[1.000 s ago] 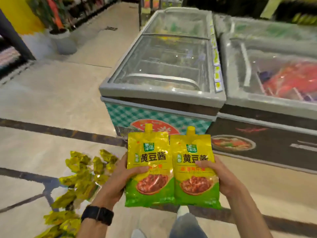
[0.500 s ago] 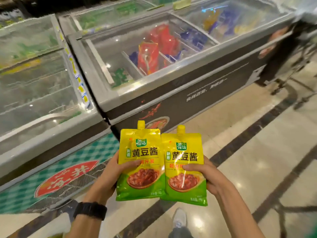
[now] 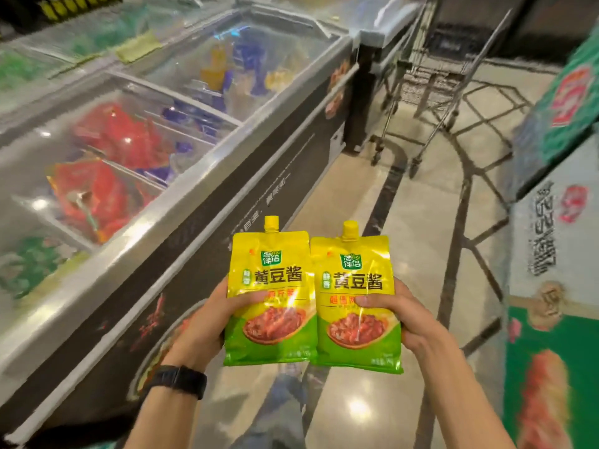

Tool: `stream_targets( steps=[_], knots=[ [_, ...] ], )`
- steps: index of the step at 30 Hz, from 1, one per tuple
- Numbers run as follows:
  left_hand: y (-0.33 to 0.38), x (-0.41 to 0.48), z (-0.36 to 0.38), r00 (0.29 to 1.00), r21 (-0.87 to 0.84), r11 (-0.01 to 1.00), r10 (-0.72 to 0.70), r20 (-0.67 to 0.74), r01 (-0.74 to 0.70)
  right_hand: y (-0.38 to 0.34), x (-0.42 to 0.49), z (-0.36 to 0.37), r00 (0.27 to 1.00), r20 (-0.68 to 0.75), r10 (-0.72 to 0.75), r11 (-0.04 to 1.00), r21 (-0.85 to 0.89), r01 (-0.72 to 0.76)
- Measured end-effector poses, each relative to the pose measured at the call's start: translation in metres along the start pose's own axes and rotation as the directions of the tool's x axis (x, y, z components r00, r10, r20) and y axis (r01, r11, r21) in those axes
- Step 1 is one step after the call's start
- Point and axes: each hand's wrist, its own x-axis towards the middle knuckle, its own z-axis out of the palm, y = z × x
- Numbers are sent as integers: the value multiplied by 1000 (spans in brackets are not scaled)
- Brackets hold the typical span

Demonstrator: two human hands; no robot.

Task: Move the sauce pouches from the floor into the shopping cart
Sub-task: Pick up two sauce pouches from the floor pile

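Grip: left hand (image 3: 207, 322) pinches left pouch (image 3: 270, 296), right hand (image 3: 405, 315) pinches right pouch (image 3: 355, 306); both upright, spouts up, edges touching. Target: cart (image 3: 431, 82) well ahead, slightly right; right hand nearer.

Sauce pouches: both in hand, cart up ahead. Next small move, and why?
Probably step forward, carrying both toward the shopping cart. The left hand grips the left sauce pouch, the right hand grips the right sauce pouch, both upright, so both hands are full. The cart stands farther along the aisle, past the end of the freezer, likely beyond reach from here.
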Motion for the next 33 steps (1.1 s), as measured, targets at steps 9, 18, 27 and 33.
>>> stream_targets(
  steps=[9, 18, 27, 33],
  knots=[
    [104, 229, 62, 974, 76, 996, -64, 219, 49, -115, 105, -71, 955, -276, -104, 994, 6, 110],
    [186, 444, 175, 922, 215, 977, -90, 377, 8, -224, 226, -197, 883, -441, -160, 972, 86, 219],
    [260, 643, 293, 938, 185, 983, -72, 338, 9, -366, 372, -348, 902, -415, -119, 981, 93, 172],
    [317, 792, 363, 945, 200, 980, -61, 320, -4, -472, 473, -438, 903, -417, -109, 980, 107, 168]
  ],
)
